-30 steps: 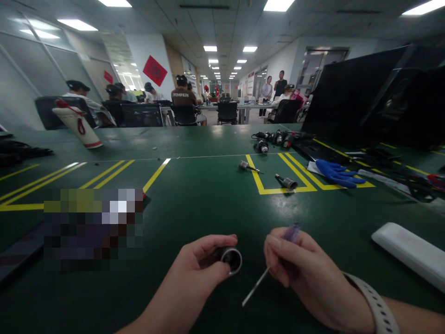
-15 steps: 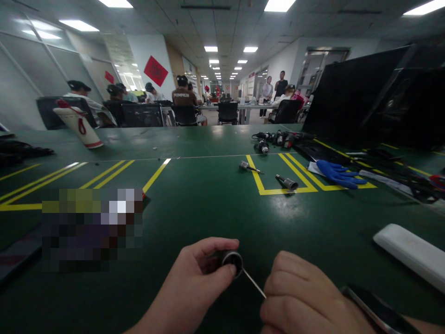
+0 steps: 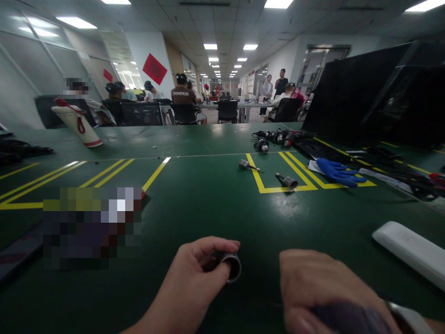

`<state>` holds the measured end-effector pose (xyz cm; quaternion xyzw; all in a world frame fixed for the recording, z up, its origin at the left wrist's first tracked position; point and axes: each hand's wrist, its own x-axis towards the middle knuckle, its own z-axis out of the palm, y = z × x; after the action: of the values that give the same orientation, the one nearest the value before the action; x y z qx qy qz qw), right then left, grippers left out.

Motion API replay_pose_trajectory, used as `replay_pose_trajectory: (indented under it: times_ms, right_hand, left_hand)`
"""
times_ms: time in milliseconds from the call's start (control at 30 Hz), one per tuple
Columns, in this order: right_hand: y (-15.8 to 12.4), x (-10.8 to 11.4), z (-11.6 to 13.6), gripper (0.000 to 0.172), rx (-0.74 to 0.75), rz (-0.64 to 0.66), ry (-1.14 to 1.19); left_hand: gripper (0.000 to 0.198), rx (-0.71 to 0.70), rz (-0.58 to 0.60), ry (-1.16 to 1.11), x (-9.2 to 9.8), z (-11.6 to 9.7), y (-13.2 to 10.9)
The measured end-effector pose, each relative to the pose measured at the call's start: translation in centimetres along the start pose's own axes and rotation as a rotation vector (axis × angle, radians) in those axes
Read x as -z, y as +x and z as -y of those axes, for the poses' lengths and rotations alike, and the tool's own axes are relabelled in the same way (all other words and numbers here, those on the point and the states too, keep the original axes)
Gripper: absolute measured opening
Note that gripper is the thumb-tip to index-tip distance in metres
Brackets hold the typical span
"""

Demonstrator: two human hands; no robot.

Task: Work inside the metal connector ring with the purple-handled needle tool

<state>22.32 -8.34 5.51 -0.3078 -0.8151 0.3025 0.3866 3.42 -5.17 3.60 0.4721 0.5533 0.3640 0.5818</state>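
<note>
left hand (image 3: 193, 283) pinches metal cylinder (image 3: 232, 266); shirt (image 3: 182, 96) reads pumpkin.

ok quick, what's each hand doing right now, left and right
Left hand: closed on a small metal cylinder, pinched between thumb and fingers.
Right hand: curled, back to camera; blurred dark shape beside it, grip cannot be told.

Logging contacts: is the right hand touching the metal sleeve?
Apart. Head view shows bare green table between the right hand and the metal sleeve, which the left hand holds.
</note>
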Motion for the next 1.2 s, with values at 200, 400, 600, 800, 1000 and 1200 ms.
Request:
replay_pose_trajectory:
  times_ms: [200, 400, 600, 800, 1000, 1200]
  right_hand:
    - [0.6, 0.3, -0.4, 0.040, -0.612, 0.297, 0.412]
    - [0.6, -0.5, -1.2, 0.029, -0.508, 0.315, 0.321]
    - [0.7, -0.4, -1.2, 0.023, -0.466, 0.116, 0.248]
    - [0.5, -0.6, -1.7, 0.023, -0.466, 0.020, 0.224]
    - [0.7, -0.6, -1.8, 0.023, -0.409, 0.025, 0.124]
    - [0.7, -1.0, -1.2, 0.024, -0.448, 0.060, 0.083]
  left_hand:
    - [0.017, 0.026, -0.004, 0.011, 0.0, -0.1, 0.2]
    - [0.017, 0.030, 0.013, 0.013, 0.0, -0.1, 0.4]
    - [0.016, 0.011, -0.012, -0.023, -0.3, 0.0, 0.4]
    - [0.015, -0.005, 0.016, -0.027, -0.6, 0.4, 0.3]
    - [0.016, -0.012, 0.019, -0.013, -0.4, 0.5, 0.4]
    - [0.014, -0.023, 0.021, 0.016, -0.4, 0.4, 0.4]
